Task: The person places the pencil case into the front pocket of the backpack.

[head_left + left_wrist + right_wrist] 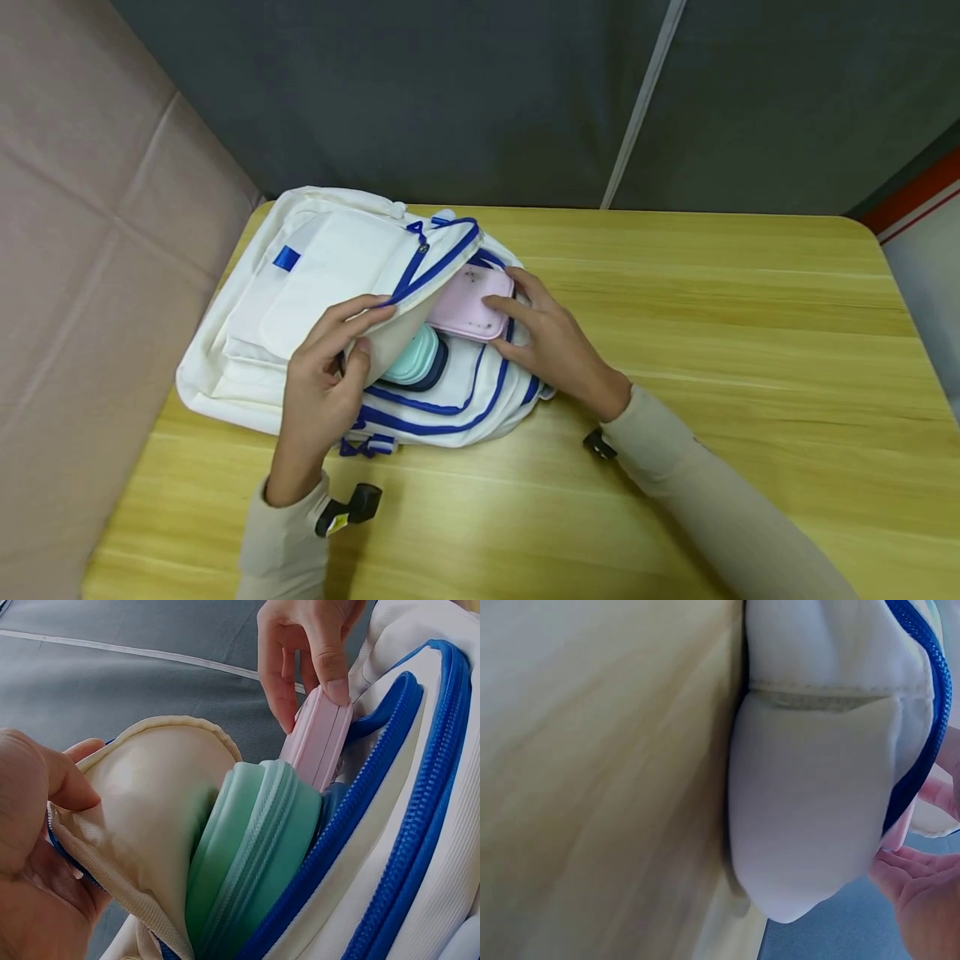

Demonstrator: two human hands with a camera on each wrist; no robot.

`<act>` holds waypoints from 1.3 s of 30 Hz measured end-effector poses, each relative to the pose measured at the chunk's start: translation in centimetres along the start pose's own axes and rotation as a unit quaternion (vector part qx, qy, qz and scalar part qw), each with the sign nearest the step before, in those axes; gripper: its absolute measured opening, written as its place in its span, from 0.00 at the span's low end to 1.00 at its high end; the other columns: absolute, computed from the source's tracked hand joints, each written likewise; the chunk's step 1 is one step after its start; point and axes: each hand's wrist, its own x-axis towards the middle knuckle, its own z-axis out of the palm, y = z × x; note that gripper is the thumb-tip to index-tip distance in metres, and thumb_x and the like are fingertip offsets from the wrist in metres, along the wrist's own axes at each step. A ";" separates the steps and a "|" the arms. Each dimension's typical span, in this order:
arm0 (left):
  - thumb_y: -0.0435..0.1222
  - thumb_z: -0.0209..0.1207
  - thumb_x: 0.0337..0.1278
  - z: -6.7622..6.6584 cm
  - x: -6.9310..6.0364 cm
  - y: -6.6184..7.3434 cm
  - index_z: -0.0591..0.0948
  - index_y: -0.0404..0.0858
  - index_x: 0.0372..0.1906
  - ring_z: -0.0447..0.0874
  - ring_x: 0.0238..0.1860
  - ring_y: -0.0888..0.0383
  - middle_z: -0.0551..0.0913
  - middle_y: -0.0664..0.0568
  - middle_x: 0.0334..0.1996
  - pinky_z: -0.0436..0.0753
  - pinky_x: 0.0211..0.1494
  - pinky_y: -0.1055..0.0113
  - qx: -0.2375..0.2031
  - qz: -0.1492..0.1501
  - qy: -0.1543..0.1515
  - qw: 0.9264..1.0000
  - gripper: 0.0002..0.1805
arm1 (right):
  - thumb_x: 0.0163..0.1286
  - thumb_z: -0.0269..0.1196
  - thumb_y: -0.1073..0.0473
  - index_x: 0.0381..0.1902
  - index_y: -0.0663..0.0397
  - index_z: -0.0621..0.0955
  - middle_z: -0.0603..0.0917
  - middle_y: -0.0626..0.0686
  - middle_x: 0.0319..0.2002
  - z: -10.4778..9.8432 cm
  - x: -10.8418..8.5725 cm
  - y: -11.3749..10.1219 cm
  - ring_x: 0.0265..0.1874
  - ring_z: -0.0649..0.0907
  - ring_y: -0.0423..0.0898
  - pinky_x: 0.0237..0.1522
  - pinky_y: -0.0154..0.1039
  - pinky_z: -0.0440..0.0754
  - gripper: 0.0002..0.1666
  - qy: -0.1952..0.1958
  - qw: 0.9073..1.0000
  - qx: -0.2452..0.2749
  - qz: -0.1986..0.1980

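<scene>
A white backpack (315, 267) with blue zips lies on the wooden table, its front compartment unzipped. My left hand (326, 367) pinches the edge of the compartment's flap (150, 802) between thumb and fingers and holds it lifted. With the thumb and fingertips, my right hand (551, 337) grips a flat pink case (468, 304) at the compartment's opening; the case's far end is hidden under the flap. Beside it, inside the compartment, sits a mint-green zip case (251, 847). Something dark blue (435, 367) shows right against the mint case.
The backpack stands on the left part of a wooden table (720, 333). A dark grey partition (450, 100) rises behind the table's back edge. On the left is a padded pale wall (90, 233). A red and white panel (918, 200) stands at the far right.
</scene>
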 end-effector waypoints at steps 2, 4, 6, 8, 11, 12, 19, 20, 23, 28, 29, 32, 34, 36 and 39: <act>0.16 0.49 0.67 0.0 0.0 0.0 0.87 0.33 0.57 0.77 0.46 0.60 0.84 0.45 0.62 0.65 0.27 0.72 0.001 0.001 0.000 1.000 0.24 | 0.67 0.75 0.56 0.67 0.50 0.83 0.62 0.65 0.80 0.0 0.1 -0.2 0.75 0.72 0.64 0.70 0.56 0.76 0.30 0.001 1.000 -0.001 0.000; 0.16 0.49 0.67 0.0 0.0 0.0 0.87 0.33 0.57 0.78 0.47 0.60 0.84 0.45 0.62 0.65 0.27 0.72 0.001 0.002 -0.001 1.000 0.24 | 0.67 0.74 0.57 0.66 0.50 0.83 0.62 0.65 0.79 0.1 0.3 -0.3 0.74 0.72 0.64 0.70 0.55 0.76 0.30 0.002 1.000 -0.001 0.000; 0.16 0.49 0.67 0.0 0.0 0.1 0.87 0.33 0.57 0.77 0.46 0.60 0.83 0.45 0.62 0.64 0.27 0.72 0.002 0.001 -0.003 1.000 0.24 | 0.67 0.74 0.58 0.66 0.51 0.83 0.63 0.65 0.79 0.1 0.5 -0.5 0.74 0.73 0.64 0.70 0.55 0.77 0.29 0.005 1.000 0.001 0.000; 0.16 0.49 0.67 0.0 0.0 0.1 0.87 0.33 0.57 0.77 0.47 0.60 0.83 0.44 0.62 0.64 0.27 0.72 0.002 0.001 -0.003 1.000 0.24 | 0.67 0.74 0.58 0.65 0.51 0.84 0.63 0.66 0.79 0.2 0.6 -0.7 0.74 0.73 0.64 0.70 0.55 0.77 0.28 0.007 1.000 0.003 -0.002; 0.16 0.49 0.67 0.0 -0.1 0.1 0.87 0.33 0.57 0.77 0.45 0.61 0.83 0.45 0.62 0.64 0.27 0.72 0.002 0.001 -0.004 1.000 0.24 | 0.67 0.74 0.59 0.64 0.52 0.84 0.64 0.66 0.78 0.3 0.8 -0.9 0.72 0.74 0.64 0.69 0.56 0.78 0.28 0.014 1.000 0.007 -0.008; 0.16 0.49 0.67 0.0 -0.1 0.2 0.87 0.33 0.57 0.77 0.45 0.61 0.83 0.44 0.62 0.64 0.26 0.72 0.002 0.001 -0.004 1.000 0.24 | 0.67 0.74 0.59 0.64 0.52 0.84 0.65 0.66 0.78 0.4 0.9 -1.0 0.71 0.75 0.64 0.68 0.55 0.78 0.28 0.015 1.000 0.007 -0.010; 0.16 0.49 0.66 0.0 -0.1 0.3 0.87 0.33 0.57 0.73 0.36 0.63 0.84 0.45 0.61 0.63 0.25 0.72 0.004 0.000 -0.001 1.000 0.24 | 0.67 0.74 0.59 0.65 0.52 0.83 0.64 0.66 0.78 0.8 1.1 -1.1 0.71 0.75 0.64 0.67 0.56 0.79 0.28 0.024 0.999 0.015 -0.020; 0.16 0.49 0.66 0.0 -0.1 0.3 0.87 0.33 0.57 0.75 0.39 0.62 0.84 0.45 0.62 0.63 0.26 0.72 0.003 -0.002 -0.001 1.000 0.24 | 0.67 0.74 0.59 0.65 0.52 0.83 0.64 0.66 0.78 0.9 1.1 -1.1 0.71 0.75 0.64 0.67 0.57 0.79 0.28 0.025 0.999 0.016 -0.021; 0.16 0.49 0.66 0.0 -0.1 0.4 0.87 0.33 0.58 0.78 0.46 0.61 0.83 0.45 0.62 0.68 0.31 0.74 -0.002 -0.007 0.000 1.000 0.24 | 0.67 0.74 0.59 0.64 0.52 0.83 0.65 0.66 0.78 1.1 1.2 -1.2 0.70 0.76 0.64 0.66 0.58 0.80 0.28 0.029 0.999 0.016 -0.020; 0.16 0.49 0.67 0.1 0.0 0.5 0.87 0.33 0.58 0.79 0.57 0.59 0.83 0.46 0.63 0.72 0.39 0.76 -0.014 -0.018 0.007 1.000 0.24 | 0.66 0.74 0.60 0.65 0.53 0.82 0.65 0.67 0.77 1.3 1.2 -1.1 0.70 0.76 0.64 0.65 0.57 0.81 0.29 0.037 0.999 0.012 -0.016; 0.16 0.49 0.67 0.1 0.0 0.5 0.86 0.32 0.58 0.80 0.58 0.58 0.83 0.46 0.63 0.73 0.40 0.77 -0.017 -0.020 0.010 1.000 0.24 | 0.66 0.74 0.60 0.66 0.53 0.82 0.65 0.67 0.77 1.4 1.2 -1.1 0.70 0.76 0.64 0.65 0.57 0.81 0.30 0.039 0.999 0.010 -0.016; 0.16 0.49 0.67 0.1 0.1 0.5 0.86 0.32 0.59 0.79 0.63 0.56 0.82 0.45 0.63 0.76 0.51 0.77 -0.029 -0.025 0.016 0.999 0.24 | 0.66 0.74 0.60 0.67 0.54 0.80 0.66 0.67 0.77 1.5 1.1 -1.2 0.71 0.75 0.64 0.65 0.56 0.81 0.32 0.044 0.999 0.006 -0.013; 0.16 0.49 0.67 0.1 0.1 0.5 0.86 0.31 0.59 0.78 0.68 0.54 0.82 0.45 0.64 0.75 0.60 0.74 -0.038 -0.030 0.020 0.999 0.24 | 0.66 0.74 0.60 0.68 0.55 0.80 0.66 0.68 0.76 1.6 1.1 -1.2 0.71 0.76 0.64 0.65 0.56 0.81 0.33 0.046 0.999 0.003 -0.008; 0.15 0.49 0.66 0.1 0.0 0.4 0.86 0.31 0.59 0.77 0.69 0.53 0.82 0.44 0.64 0.75 0.63 0.73 -0.043 -0.034 0.023 0.998 0.24 | 0.66 0.75 0.59 0.67 0.54 0.80 0.67 0.68 0.76 1.6 1.0 -1.2 0.70 0.76 0.64 0.64 0.57 0.82 0.32 0.047 0.999 0.000 -0.002; 0.15 0.48 0.66 0.1 0.0 0.4 0.85 0.31 0.60 0.76 0.70 0.52 0.82 0.44 0.64 0.74 0.65 0.72 -0.046 -0.039 0.028 0.998 0.24 | 0.66 0.75 0.59 0.68 0.54 0.80 0.68 0.67 0.75 1.6 1.0 -1.3 0.69 0.77 0.63 0.63 0.58 0.83 0.32 0.045 0.999 -0.005 0.008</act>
